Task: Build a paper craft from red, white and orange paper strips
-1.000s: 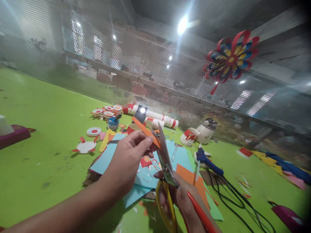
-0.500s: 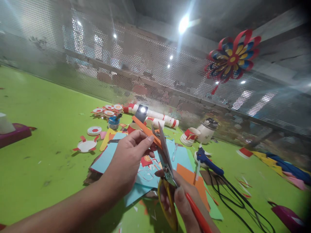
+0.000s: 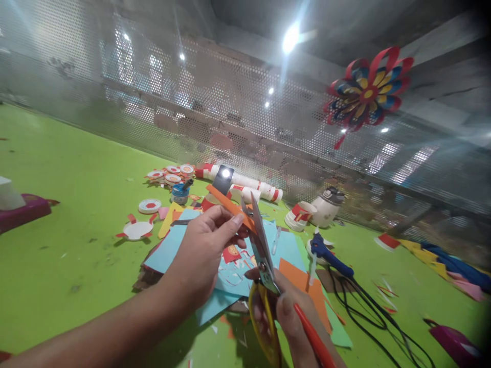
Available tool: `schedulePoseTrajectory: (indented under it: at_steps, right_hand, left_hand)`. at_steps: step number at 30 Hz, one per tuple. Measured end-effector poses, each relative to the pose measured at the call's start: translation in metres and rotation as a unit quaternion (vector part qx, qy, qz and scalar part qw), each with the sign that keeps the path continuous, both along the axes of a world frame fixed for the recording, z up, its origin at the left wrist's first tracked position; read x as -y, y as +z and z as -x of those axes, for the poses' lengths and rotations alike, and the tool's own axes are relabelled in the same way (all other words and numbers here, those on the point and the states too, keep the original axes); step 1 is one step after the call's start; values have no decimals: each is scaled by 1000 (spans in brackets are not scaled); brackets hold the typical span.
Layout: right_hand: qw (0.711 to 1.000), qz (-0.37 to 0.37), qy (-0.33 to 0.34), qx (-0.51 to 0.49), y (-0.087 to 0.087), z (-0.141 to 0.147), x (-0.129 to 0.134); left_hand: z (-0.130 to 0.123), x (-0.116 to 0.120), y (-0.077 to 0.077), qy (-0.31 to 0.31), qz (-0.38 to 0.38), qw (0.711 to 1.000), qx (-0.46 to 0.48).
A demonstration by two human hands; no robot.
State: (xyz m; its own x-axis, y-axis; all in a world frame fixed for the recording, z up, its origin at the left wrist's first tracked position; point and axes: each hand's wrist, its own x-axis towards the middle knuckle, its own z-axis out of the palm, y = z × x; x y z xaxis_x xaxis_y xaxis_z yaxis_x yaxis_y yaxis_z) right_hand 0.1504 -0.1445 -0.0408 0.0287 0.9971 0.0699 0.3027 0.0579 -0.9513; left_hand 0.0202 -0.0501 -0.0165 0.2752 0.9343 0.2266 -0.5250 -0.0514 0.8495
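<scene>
My left hand [image 3: 209,245] pinches an orange paper strip [image 3: 226,203] between thumb and fingers, one end slanting up to the left. In my right hand [image 3: 293,312] is a pair of scissors [image 3: 263,255] with one yellow and one red handle. The slightly parted blades point upward, and the strip's lower right end lies at them; whether the paper is between both blades I cannot tell. Below both hands is a stack of light blue paper [image 3: 169,250] with scraps on it. An orange sheet [image 3: 303,286] lies just right of the scissors.
A blue glue gun [image 3: 332,258] with a black cord lies to the right, near white paper cups [image 3: 300,214]. At the left are a cup base with red tabs [image 3: 137,231] and a purple box [image 3: 26,210]. A red paper flower [image 3: 368,94] hangs above.
Almost nothing differs. The orange strip's upper end has shifted very slightly to the left and down; both hands keep their grip.
</scene>
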Motion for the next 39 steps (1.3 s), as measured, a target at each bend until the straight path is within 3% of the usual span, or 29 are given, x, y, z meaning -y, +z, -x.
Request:
schedulePoseTrajectory:
  at_steps: [39]
  right_hand:
    - [999, 33, -3, 3, 4, 0, 2]
  left_hand:
    - [2, -5, 2, 26, 16, 999, -11]
